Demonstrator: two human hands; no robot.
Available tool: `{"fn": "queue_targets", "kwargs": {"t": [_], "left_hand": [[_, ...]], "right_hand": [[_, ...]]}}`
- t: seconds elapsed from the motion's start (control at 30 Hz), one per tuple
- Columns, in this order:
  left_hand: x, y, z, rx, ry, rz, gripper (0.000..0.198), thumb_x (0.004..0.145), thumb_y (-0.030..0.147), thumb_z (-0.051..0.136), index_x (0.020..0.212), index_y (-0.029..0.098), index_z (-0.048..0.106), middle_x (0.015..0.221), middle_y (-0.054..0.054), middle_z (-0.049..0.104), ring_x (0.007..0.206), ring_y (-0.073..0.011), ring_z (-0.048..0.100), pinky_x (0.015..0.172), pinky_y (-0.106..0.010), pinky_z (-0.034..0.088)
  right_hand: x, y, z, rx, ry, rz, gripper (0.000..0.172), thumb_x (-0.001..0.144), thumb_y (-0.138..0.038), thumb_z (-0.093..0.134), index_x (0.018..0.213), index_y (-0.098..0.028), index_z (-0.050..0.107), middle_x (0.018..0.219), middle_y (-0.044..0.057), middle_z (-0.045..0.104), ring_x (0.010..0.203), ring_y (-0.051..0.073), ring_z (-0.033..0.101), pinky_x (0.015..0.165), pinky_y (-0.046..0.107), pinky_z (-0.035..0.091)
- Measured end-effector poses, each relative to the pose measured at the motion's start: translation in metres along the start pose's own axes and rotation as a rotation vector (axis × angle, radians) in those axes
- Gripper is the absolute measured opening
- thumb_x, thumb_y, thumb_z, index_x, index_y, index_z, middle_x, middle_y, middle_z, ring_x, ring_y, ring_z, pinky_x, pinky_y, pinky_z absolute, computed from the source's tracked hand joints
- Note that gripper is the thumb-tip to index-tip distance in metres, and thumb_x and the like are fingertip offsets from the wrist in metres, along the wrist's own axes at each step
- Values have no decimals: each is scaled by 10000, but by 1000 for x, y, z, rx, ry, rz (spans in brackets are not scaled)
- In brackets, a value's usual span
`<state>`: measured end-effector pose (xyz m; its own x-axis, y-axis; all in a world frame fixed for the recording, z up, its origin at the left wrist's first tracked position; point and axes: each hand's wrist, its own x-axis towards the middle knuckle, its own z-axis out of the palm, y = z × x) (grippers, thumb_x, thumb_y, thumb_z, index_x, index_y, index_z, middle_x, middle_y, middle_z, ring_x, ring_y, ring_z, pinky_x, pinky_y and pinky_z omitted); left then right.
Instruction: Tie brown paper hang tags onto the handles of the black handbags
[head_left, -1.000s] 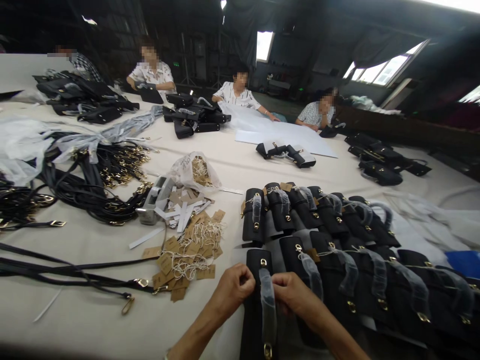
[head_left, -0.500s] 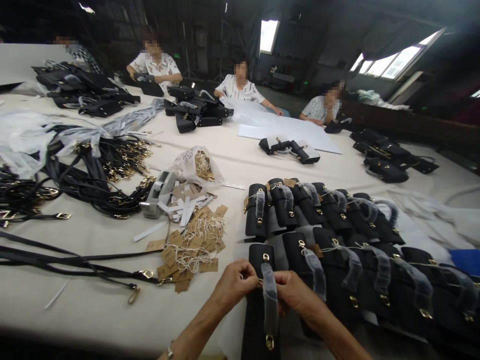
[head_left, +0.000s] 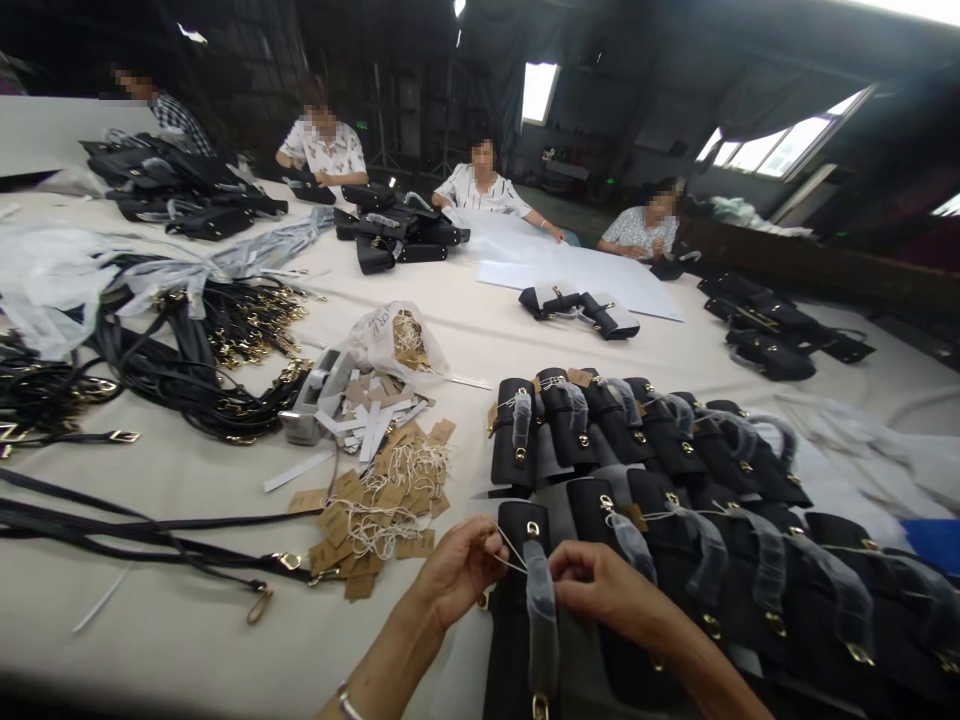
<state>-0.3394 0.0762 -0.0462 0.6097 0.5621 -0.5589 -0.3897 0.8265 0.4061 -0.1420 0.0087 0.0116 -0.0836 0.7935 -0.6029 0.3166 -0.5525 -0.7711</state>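
Note:
A black bag with a plastic-wrapped handle lies in front of me, gold rings at the handle's ends. My left hand is at the bag's left edge, thumb and fingers pinching a thin white string that runs to the handle. On the other side of the handle, my right hand has its fingertips pressed together beside the wrapping; what they hold is hidden. Brown tags with white strings are heaped to the left of my hands.
Rows of black bags lie to the right. Black straps and a grey metal dispenser are on the left. A bag of tags sits beyond. People work across the table.
My left hand has drawn slightly left from the handle, and the string now stretches between them. My right hand stays beside the handle.

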Motion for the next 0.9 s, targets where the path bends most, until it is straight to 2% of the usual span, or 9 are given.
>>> {"fn": "queue_targets", "kwargs": {"t": [0.13,0.2,0.3,0.4,0.5,0.57,0.63,0.73,0.9], "left_hand": [[11,-7,5,-68,1,2,373,600,310,839,699,168,508,624,56,555,447,-29,410,392,-138,257],[16,-12,7,-90,16,12,352,606,295,846,739,146,556,712,18,631,440,-14,405,371,-125,220],[20,-17,10,-127,37,21,318,640,288,846,775,116,614,762,-9,662,451,-7,432,369,-110,246],[18,-18,10,-158,48,12,279,699,280,827,814,80,670,782,-35,672,467,-8,462,373,-103,283],[13,-16,8,-180,62,2,236,728,241,811,840,65,699,810,-48,687,471,-3,470,375,-99,304],[11,-15,7,-186,70,-1,214,734,215,805,860,73,707,861,-56,705,477,-3,481,380,-99,322],[10,-16,6,-180,79,-6,205,741,207,803,873,81,709,917,-71,722,490,-11,506,387,-104,348],[11,-17,6,-158,107,-8,192,748,203,805,856,85,698,943,-97,740,503,-32,543,392,-113,376],[18,-18,5,-161,170,24,164,776,211,780,829,104,667,890,-85,744,502,-47,556,390,-120,379]], "right_hand": [[1,10,-3,459,-19,82,344,705,-435,820,886,-191,659,543,-82,550,399,43,408,378,155,260],[1,14,-1,728,3,119,336,714,-435,834,895,-204,668,598,-61,629,432,49,516,377,130,320],[-2,16,8,1038,-28,92,361,709,-380,858,979,-183,722,920,34,762,805,115,716,655,150,538],[-8,13,18,1142,-113,-75,577,662,-390,881,1154,-155,694,1275,106,670,1221,218,597,1018,254,485],[-7,12,23,1006,-48,-97,649,618,-388,895,1187,-175,664,1261,98,667,1179,205,614,974,251,499],[1,14,22,681,111,-47,516,702,-538,792,1056,-180,680,947,49,724,802,144,683,677,218,538],[11,15,17,288,267,-44,525,791,-687,597,894,-178,667,647,-14,610,515,115,535,469,227,418],[25,14,8,-74,391,-135,464,821,-639,561,709,-193,618,594,-26,497,564,143,473,543,275,396],[30,-2,0,-323,430,-304,309,882,-424,543,654,-214,530,773,-1,502,761,183,507,743,322,397]]}}
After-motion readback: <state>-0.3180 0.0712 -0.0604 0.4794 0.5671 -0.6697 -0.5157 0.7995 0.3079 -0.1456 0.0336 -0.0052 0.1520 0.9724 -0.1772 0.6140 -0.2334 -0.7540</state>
